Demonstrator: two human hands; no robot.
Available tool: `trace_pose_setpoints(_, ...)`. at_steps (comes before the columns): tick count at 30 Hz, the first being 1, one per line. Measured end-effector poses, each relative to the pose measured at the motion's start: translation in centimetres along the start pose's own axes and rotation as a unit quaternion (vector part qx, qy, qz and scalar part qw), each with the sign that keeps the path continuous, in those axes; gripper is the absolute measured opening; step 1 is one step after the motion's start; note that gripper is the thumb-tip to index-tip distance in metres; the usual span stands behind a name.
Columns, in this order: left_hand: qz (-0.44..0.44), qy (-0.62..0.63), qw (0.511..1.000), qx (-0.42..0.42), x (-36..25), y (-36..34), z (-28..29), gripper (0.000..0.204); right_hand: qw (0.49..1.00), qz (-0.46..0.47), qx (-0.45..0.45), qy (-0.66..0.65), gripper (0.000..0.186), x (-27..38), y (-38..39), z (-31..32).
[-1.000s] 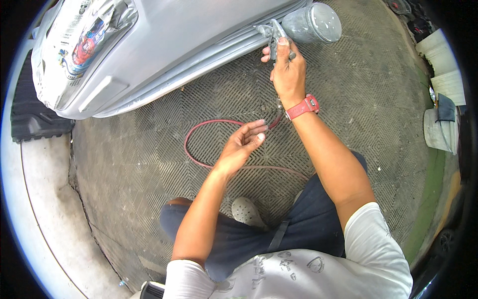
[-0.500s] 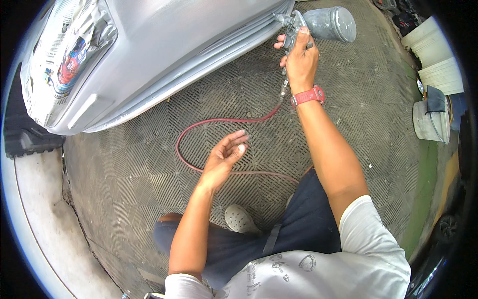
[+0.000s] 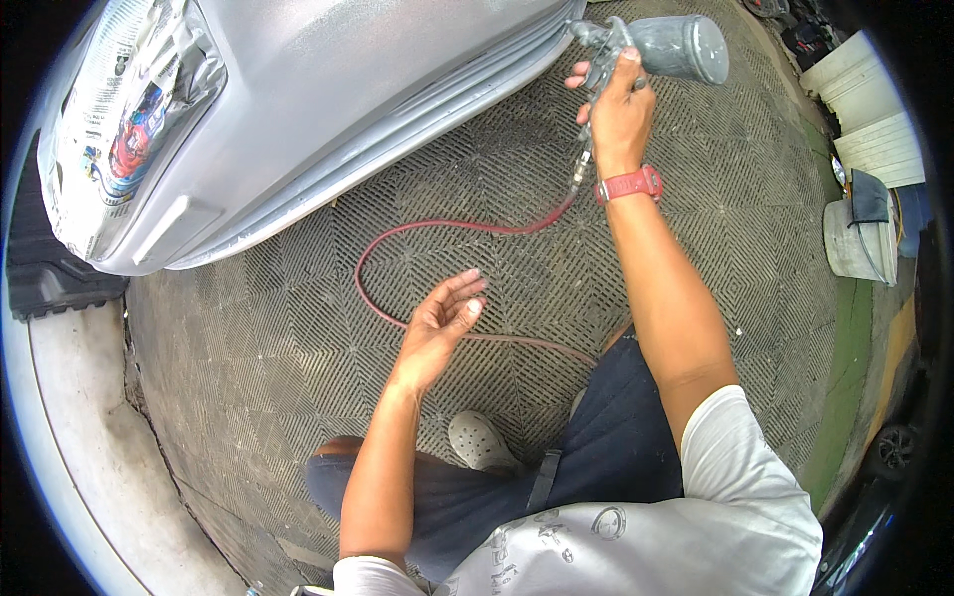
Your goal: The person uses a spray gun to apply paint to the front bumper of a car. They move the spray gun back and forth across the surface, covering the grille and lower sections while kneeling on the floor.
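At one o'clock, our right hand (image 3: pixel 621 114) wraps its grip round the spray gun (image 3: pixel 605 58). The gun lies longways, nose (image 3: pixel 586 33) to nine o'clock, cup (image 3: pixel 686 50) to three. The gray bumper (image 3: pixel 343 84) is at nine o'clock from it, nearer this hand than our left hand (image 3: pixel 437 323), which is empty and loose.

Ribbed matting (image 3: pixel 268 368) across the center; a whitish bucket (image 3: pixel 851 243) at right; a car wheel (image 3: pixel 892 450) at lower right.
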State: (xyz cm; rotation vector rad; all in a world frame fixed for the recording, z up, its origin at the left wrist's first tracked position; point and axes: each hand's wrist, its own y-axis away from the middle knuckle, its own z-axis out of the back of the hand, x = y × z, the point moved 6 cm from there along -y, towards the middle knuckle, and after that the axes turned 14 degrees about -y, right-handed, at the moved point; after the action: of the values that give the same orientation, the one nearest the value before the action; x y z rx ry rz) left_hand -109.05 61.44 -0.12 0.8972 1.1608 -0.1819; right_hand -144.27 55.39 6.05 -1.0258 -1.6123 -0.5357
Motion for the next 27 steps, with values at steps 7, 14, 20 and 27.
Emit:
trace_pose_setpoints(7, -0.015, -0.020, 0.999, 0.032, -0.5, -1.1, -1.3, 0.052, 0.995, -0.020, 0.095, -0.032, 0.058, -0.9, 4.3, -2.6)
trace_pose_setpoints(14, -0.013, -0.024, 0.999, 0.040, -0.9, -1.0, -2.1, 0.054, 0.981, -0.027, 0.186, -0.038, 0.055, -1.3, 7.7, -4.7)
trace_pose_setpoints(20, -0.017, -0.023, 0.999, 0.036, -0.9, -0.9, -2.2, 0.052, 0.981, -0.052, 0.182, -0.036, 0.055, -2.6, 7.6, -4.6)
trace_pose_setpoints(27, -0.023, -0.023, 0.999, 0.037, -0.8, -0.3, -1.9, 0.053, 0.999, 0.006, 0.039, -0.006, 0.055, -1.5, 3.3, -1.5)
